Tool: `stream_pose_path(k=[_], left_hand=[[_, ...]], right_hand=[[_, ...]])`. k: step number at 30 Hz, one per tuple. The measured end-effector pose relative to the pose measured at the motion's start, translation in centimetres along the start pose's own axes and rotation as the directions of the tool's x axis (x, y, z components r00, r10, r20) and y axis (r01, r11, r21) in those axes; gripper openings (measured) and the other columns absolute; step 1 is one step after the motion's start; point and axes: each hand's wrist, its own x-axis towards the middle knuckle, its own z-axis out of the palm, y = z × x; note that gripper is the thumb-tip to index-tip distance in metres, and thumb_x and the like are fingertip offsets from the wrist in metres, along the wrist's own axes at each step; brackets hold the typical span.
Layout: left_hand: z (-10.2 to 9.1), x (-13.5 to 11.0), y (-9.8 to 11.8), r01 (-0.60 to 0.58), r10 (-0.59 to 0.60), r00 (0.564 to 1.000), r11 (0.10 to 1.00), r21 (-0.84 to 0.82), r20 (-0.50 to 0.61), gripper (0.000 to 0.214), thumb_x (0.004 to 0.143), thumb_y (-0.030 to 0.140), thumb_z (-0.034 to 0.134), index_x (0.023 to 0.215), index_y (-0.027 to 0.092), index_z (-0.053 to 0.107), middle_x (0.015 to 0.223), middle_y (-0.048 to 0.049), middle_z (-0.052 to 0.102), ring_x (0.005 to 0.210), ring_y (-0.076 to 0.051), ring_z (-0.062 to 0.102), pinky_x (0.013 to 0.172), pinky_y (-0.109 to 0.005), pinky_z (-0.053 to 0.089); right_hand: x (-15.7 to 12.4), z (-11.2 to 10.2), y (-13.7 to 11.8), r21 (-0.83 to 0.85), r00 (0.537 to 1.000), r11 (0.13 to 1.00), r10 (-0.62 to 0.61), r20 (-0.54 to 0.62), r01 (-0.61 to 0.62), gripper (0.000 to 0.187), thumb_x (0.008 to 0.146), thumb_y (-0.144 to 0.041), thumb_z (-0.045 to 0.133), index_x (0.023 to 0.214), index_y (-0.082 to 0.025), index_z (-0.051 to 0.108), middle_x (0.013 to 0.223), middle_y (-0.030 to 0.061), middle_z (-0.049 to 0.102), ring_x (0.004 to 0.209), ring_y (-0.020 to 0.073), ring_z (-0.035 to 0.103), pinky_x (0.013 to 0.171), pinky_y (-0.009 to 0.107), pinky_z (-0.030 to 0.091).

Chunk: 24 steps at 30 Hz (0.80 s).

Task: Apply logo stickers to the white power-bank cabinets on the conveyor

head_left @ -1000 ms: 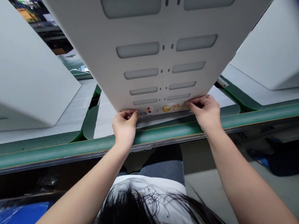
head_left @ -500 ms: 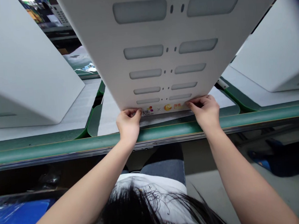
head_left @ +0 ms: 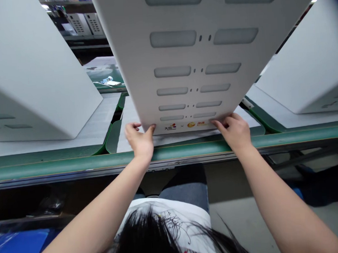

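A tall white cabinet point(head_left: 181, 56) stands in front of me, with rows of grey window panels and small oval slots on its face. Along its bottom edge runs a printed logo strip point(head_left: 183, 126) with dark characters and red and orange marks. My left hand point(head_left: 141, 139) is at the lower left corner, fingers apart, its thumb tip against the face and the other fingers beyond the side. At the lower right corner, my right hand point(head_left: 234, 131) is closed, thumb on the face by the orange lettering and fingers bent round the side, partly hidden.
The cabinet rests on a white sheet point(head_left: 125, 139) over a green conveyor point(head_left: 188, 148) with a raised front edge. Similar white cabinets stand left point(head_left: 46, 65) and right point(head_left: 311, 58). Below left lies a blue item point(head_left: 23, 244) under clear plastic. Behind are shelves point(head_left: 84, 41).
My left hand has moved left and opened its pinch, uncovering the logo's left end. My right hand stays at the right corner. The view has shifted slightly.
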Motion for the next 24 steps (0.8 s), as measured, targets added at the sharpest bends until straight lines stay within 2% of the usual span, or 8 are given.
stream_pose_path(k=[2, 3, 6, 8, 9, 11, 15, 24], left_hand=[[-1.0, 1.4, -0.8, -0.073, 0.076, 0.997, 0.994, -0.076, 0.029, 0.053, 0.054, 0.025, 0.078, 0.094, 0.017, 0.045, 0.095, -0.0032, 0.047, 0.085, -0.014, 0.047, 0.079, -0.03, 0.041], [-1.5, 2.1, -1.2, -0.095, 0.111, 0.988, 0.985, -0.141, 0.108, 0.061, 0.055, 0.027, 0.078, 0.104, 0.017, 0.043, 0.101, -0.0051, 0.048, 0.088, -0.015, 0.049, 0.079, -0.031, 0.042], [-2.1, 3.4, -2.1, -0.064, 0.207, 0.879, 0.944, -0.325, 0.429, 0.078, 0.064, 0.033, 0.071, 0.128, 0.023, 0.028, 0.118, -0.0094, 0.049, 0.101, -0.018, 0.054, 0.084, -0.034, 0.047], [-2.1, 3.6, -2.4, -0.037, 0.233, 0.809, 0.937, -0.347, 0.54, 0.075, 0.071, 0.033, 0.064, 0.134, 0.026, 0.023, 0.126, -0.0105, 0.048, 0.108, -0.02, 0.054, 0.086, -0.035, 0.048], [-2.0, 3.5, -2.4, -0.037, 0.233, 0.795, 0.94, -0.339, 0.56, 0.071, 0.074, 0.033, 0.06, 0.134, 0.026, 0.023, 0.128, -0.0107, 0.047, 0.11, -0.02, 0.054, 0.086, -0.036, 0.049], [-1.9, 3.3, -2.3, -0.058, 0.232, 0.791, 0.949, -0.309, 0.565, 0.064, 0.078, 0.032, 0.055, 0.134, 0.027, 0.025, 0.132, -0.0105, 0.046, 0.112, -0.021, 0.054, 0.086, -0.035, 0.05], [-2.0, 2.9, -2.0, -0.121, 0.256, 0.795, 0.956, -0.269, 0.55, 0.058, 0.081, 0.03, 0.05, 0.134, 0.025, 0.026, 0.132, -0.0103, 0.046, 0.112, -0.02, 0.055, 0.086, -0.033, 0.05], [-2.1, 2.9, -2.1, -0.193, 0.262, 0.81, 0.964, -0.183, 0.525, 0.056, 0.082, 0.03, 0.046, 0.133, 0.025, 0.025, 0.13, -0.0124, 0.048, 0.105, -0.021, 0.059, 0.085, -0.035, 0.051]], right_hand=[[0.3, 0.0, -0.6, 0.063, 0.948, 0.947, -0.318, 0.011, 0.316, 0.049, 0.09, -0.044, 0.042, 0.048, -0.018, 0.037, 0.056, 0.0022, 0.04, 0.052, 0.0127, 0.036, 0.05, 0.028, 0.028], [0.6, 0.2, -1.4, 0.091, 0.874, 0.871, -0.485, 0.014, 0.482, 0.049, 0.092, -0.039, 0.04, 0.048, -0.018, 0.037, 0.053, 0.0018, 0.039, 0.05, 0.0122, 0.035, 0.049, 0.027, 0.028], [2.3, 1.5, -5.2, 0.176, 0.518, 0.506, -0.855, -0.023, 0.844, 0.045, 0.093, -0.028, 0.041, 0.05, -0.018, 0.041, 0.052, 0.0004, 0.041, 0.048, 0.0116, 0.035, 0.047, 0.028, 0.025], [3.5, 3.0, -8.0, 0.245, 0.304, 0.275, -0.949, -0.087, 0.93, 0.044, 0.094, -0.027, 0.04, 0.051, -0.018, 0.042, 0.051, -0.0002, 0.041, 0.048, 0.0119, 0.037, 0.046, 0.028, 0.024], [4.1, 3.7, -9.1, 0.263, 0.225, 0.186, -0.966, -0.128, 0.947, 0.043, 0.094, -0.027, 0.039, 0.052, -0.017, 0.043, 0.051, -0.0005, 0.042, 0.047, 0.012, 0.039, 0.046, 0.028, 0.024], [4.9, 5.2, -10.5, 0.258, 0.121, 0.074, -0.978, -0.171, 0.963, 0.039, 0.093, -0.027, 0.041, 0.055, -0.017, 0.045, 0.052, -0.0007, 0.043, 0.047, 0.0125, 0.042, 0.044, 0.028, 0.025], [5.0, 6.9, -10.1, 0.268, 0.035, -0.004, -0.99, -0.137, 0.963, 0.034, 0.091, -0.023, 0.043, 0.058, -0.017, 0.046, 0.053, -0.0009, 0.043, 0.047, 0.0134, 0.044, 0.045, 0.029, 0.029], [4.9, 5.3, -6.7, 0.309, 0.055, 0.029, -0.996, -0.075, 0.951, 0.037, 0.092, -0.02, 0.04, 0.055, -0.017, 0.044, 0.052, -0.0012, 0.038, 0.045, 0.0124, 0.038, 0.045, 0.029, 0.024]])
